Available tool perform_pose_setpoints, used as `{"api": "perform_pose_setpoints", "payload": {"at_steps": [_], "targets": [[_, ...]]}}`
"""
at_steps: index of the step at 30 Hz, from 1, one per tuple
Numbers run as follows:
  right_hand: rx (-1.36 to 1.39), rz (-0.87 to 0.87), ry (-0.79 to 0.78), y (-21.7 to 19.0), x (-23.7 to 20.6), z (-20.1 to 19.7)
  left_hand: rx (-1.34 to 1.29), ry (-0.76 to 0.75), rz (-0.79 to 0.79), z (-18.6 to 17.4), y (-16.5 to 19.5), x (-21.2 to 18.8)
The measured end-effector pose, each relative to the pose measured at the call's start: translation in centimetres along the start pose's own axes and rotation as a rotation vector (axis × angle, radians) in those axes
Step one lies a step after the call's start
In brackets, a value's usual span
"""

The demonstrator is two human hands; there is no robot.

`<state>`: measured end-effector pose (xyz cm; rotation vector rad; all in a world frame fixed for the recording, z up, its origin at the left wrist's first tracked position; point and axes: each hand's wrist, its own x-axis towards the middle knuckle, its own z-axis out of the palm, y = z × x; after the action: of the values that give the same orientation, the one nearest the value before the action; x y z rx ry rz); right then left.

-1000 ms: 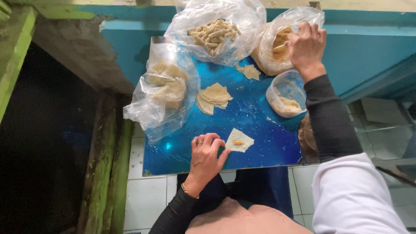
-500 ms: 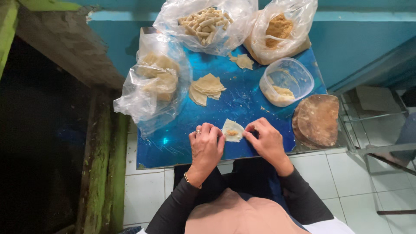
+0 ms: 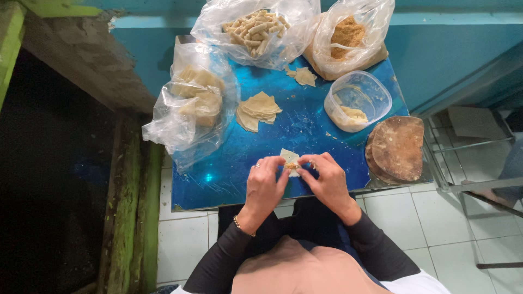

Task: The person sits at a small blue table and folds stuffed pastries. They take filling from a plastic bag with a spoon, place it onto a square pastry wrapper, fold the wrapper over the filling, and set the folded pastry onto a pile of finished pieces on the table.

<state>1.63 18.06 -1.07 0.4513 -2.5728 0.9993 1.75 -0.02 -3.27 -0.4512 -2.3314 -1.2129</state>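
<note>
Together both hands (image 3: 297, 182) pinch a pale wrapper (image 3: 289, 158) near clear bags (image 3: 190, 103).

- The left hand (image 3: 265, 188) was bare and wore a thin ring on one finger.
- A thin gold bracelet (image 3: 243, 226) sat around the left wrist.
- The right hand (image 3: 327, 182) was bare too.
- Both arms wore long, tight black sleeves (image 3: 376, 250).
- White cloth showed by the shoulders.
</note>
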Motion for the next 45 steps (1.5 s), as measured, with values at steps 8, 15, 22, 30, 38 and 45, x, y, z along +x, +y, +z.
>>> {"api": "perform_pose_setpoints", "payload": {"at_steps": [8,15,22,30,38,45], "targets": [[-0.12,-0.279,-0.101,0.2,-0.2,-0.7,-0.008,-0.143,0.161,-0.9,-0.4,-0.3],[-0.139,-0.43,-0.277,3.6,3.2,0.2,-0.01,-0.181,0.065,0.1,-1.9,0.6],[0.313,-0.072,-0.574,5.2,7.1,1.5,-0.057,-0.184,-0.08,1.2,-3.4,2.2],[-0.187,-0.459,-0.172,2.0,3.2,0.3,-0.212,-0.198,-0.305,0.5,-2.9,2.9],[-0.027,-0.253,-0.26,2.7,4.2,1.6,-0.047,-0.146,0.017,-0.3,-2.3,0.6],[-0.008,-0.104,-0.3,2.8,4.7,1.7,0.076,-0.178,-0.109,0.5,-2.6,1.6]]}}
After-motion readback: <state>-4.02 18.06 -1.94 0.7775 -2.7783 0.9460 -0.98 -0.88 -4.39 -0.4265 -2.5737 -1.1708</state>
